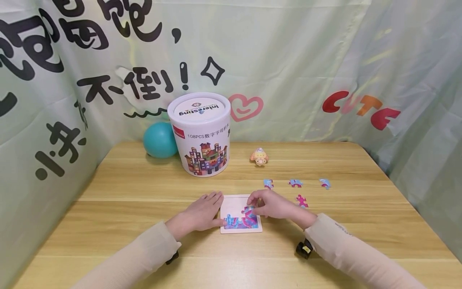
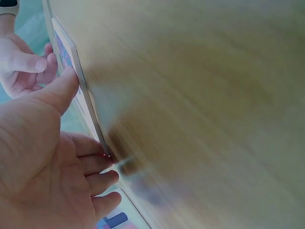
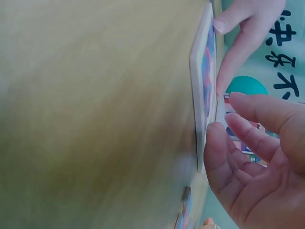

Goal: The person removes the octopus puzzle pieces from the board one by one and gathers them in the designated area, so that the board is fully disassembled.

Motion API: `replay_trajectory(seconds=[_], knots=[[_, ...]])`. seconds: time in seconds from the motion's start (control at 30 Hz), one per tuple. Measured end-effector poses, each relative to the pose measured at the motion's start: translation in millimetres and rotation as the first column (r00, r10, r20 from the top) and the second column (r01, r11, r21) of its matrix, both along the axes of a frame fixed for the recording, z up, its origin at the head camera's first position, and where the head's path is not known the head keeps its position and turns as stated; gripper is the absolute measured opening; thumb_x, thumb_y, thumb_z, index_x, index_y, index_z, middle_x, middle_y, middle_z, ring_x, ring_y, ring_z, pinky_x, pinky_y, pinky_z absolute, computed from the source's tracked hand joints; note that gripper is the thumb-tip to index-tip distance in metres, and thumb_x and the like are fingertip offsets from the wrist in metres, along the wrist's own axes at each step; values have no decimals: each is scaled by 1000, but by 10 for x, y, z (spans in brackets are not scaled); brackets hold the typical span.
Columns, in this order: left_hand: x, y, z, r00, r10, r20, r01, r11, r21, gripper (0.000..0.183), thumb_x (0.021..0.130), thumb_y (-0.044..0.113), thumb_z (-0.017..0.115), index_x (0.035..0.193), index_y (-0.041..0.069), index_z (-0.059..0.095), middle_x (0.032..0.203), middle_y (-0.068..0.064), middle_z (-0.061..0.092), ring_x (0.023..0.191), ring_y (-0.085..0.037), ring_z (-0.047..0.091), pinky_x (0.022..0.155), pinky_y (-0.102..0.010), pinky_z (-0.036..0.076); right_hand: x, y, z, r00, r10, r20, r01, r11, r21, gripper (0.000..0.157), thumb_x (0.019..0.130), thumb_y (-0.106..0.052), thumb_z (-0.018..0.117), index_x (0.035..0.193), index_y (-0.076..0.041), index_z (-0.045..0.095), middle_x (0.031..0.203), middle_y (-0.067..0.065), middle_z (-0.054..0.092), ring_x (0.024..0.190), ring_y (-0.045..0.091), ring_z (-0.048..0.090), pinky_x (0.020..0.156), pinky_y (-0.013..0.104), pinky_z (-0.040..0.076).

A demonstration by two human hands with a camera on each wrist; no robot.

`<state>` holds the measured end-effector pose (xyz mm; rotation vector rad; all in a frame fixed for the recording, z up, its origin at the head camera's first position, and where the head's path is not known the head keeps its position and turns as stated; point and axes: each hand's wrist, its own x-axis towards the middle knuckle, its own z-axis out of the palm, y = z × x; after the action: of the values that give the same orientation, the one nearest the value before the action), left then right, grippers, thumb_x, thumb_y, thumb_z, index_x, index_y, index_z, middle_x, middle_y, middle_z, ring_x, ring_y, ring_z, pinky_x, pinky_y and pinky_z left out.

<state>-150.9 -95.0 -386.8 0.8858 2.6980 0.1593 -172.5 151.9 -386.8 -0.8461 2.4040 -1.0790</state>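
A white-framed puzzle board (image 1: 236,202) lies on the table, its lower part filled with pink and blue pieces (image 1: 238,223). My left hand (image 1: 203,210) rests along the board's left side, thumb on the lower corner and straight fingers by the upper corner. My right hand (image 1: 270,204) is over the board's right side, fingers loosely bent. Under its fingertips sits a pink and blue jigsaw piece (image 1: 247,211), by the filled part. In the right wrist view, a gap shows between the thumb and the fingers (image 3: 217,143), with no piece in it.
Several loose jigsaw pieces (image 1: 295,183) lie to the right of the board. Behind it stand a white lidded bucket (image 1: 203,134), a teal ball (image 1: 160,140) and a small figurine (image 1: 259,157). A printed curtain (image 1: 288,60) hangs behind the wooden table (image 1: 126,192).
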Motion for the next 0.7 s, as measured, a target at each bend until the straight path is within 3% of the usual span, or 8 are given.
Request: replay_trajectory(seconds=[0.43,0.7], knots=[[-6,1,-6,1000,1,1,-1,1000,-9,78,89,51,50,141,-3,29,148,-16,23,135,-29,19,108,-43,19,15,-105,-4,991,32,-127,-18,994,109,17,79,-3,71,94,-5,64,83,2,56,67,12,48,60,25,44],[1,9,2,1000,-4,-12,4,1000,-21,78,89,51,50,141,-3,30,148,-16,23,135,-29,20,108,-43,19,8,-148,-20,991,24,-134,-1,985,170,17,79,-3,70,94,-6,63,81,0,52,70,14,47,63,27,43]])
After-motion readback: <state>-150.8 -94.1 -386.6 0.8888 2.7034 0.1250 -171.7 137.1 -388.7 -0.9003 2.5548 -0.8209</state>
